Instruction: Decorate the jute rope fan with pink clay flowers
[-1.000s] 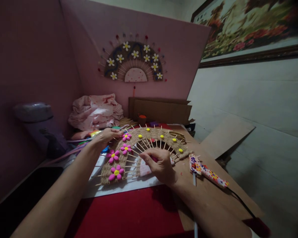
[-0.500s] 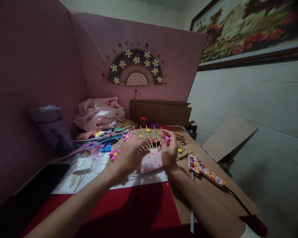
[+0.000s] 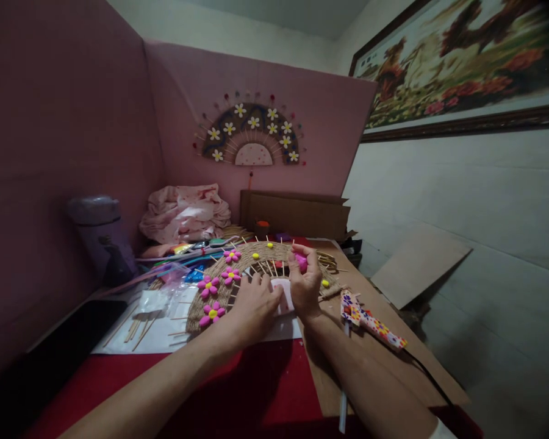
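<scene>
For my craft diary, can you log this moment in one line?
left hand: over middle of woven fan; right hand: holding pink lump; woven fan: four pink flowers at left; glue gun: lying at right

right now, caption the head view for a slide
Right hand holding a pink lump, left hand over a woven fan with pink flowers

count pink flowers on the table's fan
4, on the left half of the woven fan: top flower, second flower just below, third flower farther left, bottom flower. The right hand covers part of the fan, so some may hide.
</scene>
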`<act>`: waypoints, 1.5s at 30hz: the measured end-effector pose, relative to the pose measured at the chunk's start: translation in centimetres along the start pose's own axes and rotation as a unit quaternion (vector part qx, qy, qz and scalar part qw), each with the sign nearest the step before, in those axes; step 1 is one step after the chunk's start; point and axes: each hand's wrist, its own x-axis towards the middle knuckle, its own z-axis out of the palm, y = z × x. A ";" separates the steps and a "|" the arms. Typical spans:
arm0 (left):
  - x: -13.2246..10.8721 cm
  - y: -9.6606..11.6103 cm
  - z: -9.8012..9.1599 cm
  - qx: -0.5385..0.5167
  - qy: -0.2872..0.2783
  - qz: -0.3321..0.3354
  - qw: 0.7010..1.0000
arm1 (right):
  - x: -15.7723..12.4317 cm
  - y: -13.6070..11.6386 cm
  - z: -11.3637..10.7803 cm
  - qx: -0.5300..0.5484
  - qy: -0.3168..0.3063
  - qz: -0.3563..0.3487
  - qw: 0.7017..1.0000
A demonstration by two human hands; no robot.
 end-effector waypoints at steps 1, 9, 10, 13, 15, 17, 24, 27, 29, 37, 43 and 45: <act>-0.1 0.0 0.0 0.007 0.000 0.001 1.000 | 0.0 0.0 0.0 0.000 -0.001 -0.001 1.000; -0.6 -1.4 -1.3 -0.017 -0.004 0.033 0.999 | -0.2 -0.1 -0.1 -0.010 -0.018 -0.011 1.000; -0.8 -1.6 -1.5 -0.022 -0.007 0.037 0.999 | -0.3 -0.1 -0.1 -0.014 -0.021 -0.016 1.000; -1.3 -2.1 -1.9 -0.029 -0.016 0.031 0.999 | -0.3 -0.4 -0.1 -0.025 -0.030 -0.038 0.999; -1.7 -2.4 -2.0 -0.034 -0.017 0.024 0.999 | -0.4 -0.5 -0.1 -0.030 -0.035 -0.047 0.998; -2.1 -2.6 -2.1 -0.040 -0.016 0.024 0.999 | -0.5 -0.5 -0.1 -0.032 -0.041 -0.051 0.997; -3.3 -3.8 -1.6 -0.051 -0.008 0.023 0.998 | -0.5 -0.6 -0.1 -0.021 -0.059 -0.083 0.995; -3.8 -3.9 -1.0 -0.051 0.004 0.004 0.999 | -0.6 -0.7 0.0 -0.016 -0.063 -0.087 0.994; -4.2 -3.8 -0.8 -0.054 0.013 -0.002 0.998 | -0.6 -0.7 0.0 -0.011 -0.068 -0.089 0.994; -5.5 -4.1 -1.3 -0.092 0.029 -0.007 0.995 | -0.6 -0.4 0.0 -0.002 -0.078 -0.096 0.992; -5.2 -4.7 -0.6 -0.089 0.047 -0.021 0.995 | -0.8 -0.6 0.2 -0.039 -0.114 -0.108 0.987; -5.0 -4.7 -0.2 -0.091 0.063 -0.030 0.993 | -1.0 -0.6 0.3 -0.053 -0.146 -0.101 0.983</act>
